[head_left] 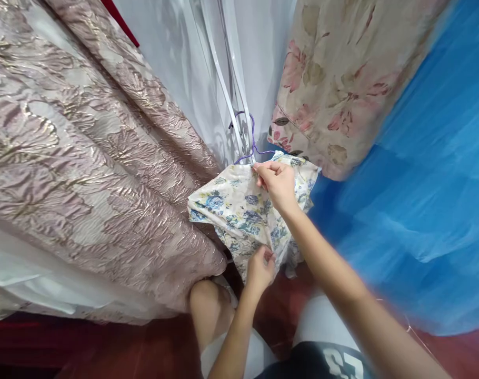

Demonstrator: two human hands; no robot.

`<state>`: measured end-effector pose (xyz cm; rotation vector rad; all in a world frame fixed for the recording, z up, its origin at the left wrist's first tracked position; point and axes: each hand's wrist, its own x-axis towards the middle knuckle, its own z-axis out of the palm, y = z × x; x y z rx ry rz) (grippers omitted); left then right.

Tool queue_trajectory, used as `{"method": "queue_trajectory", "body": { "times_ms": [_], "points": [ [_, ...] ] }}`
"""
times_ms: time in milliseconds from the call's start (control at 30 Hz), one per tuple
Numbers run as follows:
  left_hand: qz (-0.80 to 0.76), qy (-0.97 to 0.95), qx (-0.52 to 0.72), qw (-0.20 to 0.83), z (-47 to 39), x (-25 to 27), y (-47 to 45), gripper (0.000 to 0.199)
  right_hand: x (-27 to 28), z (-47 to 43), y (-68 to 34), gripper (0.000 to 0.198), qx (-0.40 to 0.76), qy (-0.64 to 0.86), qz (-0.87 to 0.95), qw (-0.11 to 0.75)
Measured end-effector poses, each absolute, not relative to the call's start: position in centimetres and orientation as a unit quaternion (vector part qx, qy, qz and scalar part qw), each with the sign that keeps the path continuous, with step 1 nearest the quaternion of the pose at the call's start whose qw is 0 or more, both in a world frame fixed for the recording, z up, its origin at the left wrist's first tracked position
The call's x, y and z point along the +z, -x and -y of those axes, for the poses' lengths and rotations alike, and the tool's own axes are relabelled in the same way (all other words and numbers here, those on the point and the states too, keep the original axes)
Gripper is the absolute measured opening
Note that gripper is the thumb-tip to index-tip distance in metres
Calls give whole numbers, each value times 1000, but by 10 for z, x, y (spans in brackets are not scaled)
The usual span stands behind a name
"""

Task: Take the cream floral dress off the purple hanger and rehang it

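A small white garment with blue flowers, probably a blouse or child's dress (pixel 233 210), hangs from a purple hanger (pixel 253 129). My right hand (pixel 278 184) pinches its neckline just below the hanger, with thumb and forefinger together. Lower down, the fingers of my left hand (pixel 260 269) are closed on the front of the same garment near its middle. The fabric is creased between the two hands. My left hand partly hides the garment's lower part.
Pink brocade fabric with metallic flowers (pixel 117 142) fills the left side. Behind the hanger hang white cloth (pixel 259 58) and pale straps (pixel 219 68). Beige floral fabric (pixel 342 79) and blue sheer fabric (pixel 429 200) hang on the right. Below is a reddish floor (pixel 281 310).
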<state>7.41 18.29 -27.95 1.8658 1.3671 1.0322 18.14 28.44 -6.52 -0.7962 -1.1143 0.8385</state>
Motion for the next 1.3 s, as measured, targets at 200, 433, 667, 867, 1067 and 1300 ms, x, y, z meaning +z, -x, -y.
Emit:
{"method": "queue_trajectory", "body": {
  "times_ms": [200, 433, 667, 867, 1067, 1300],
  "points": [
    [-428, -688, 582, 73, -221, -160, -43, 13, -65, -275, -193, 27, 379, 358, 525, 672],
    [-338, -792, 509, 1, -289, -57, -44, 19, -72, -279, -198, 25, 373, 353, 553, 656],
    [-344, -702, 623, -14, -292, -54, -52, 16, -115, -286, -181, 20, 354, 404, 565, 626],
    [-395, -596, 698, 30, -328, -56, 42, 16, -162, -249, -189, 18, 372, 450, 581, 566],
    [-421, -508, 731, 173, -334, -126, 103, 47, -187, -224, -200, 17, 406, 457, 583, 535],
    [-426, -449, 732, 285, -248, -239, 34, 51, -234, -210, -203, 15, 453, 463, 570, 506]
  ]
}}
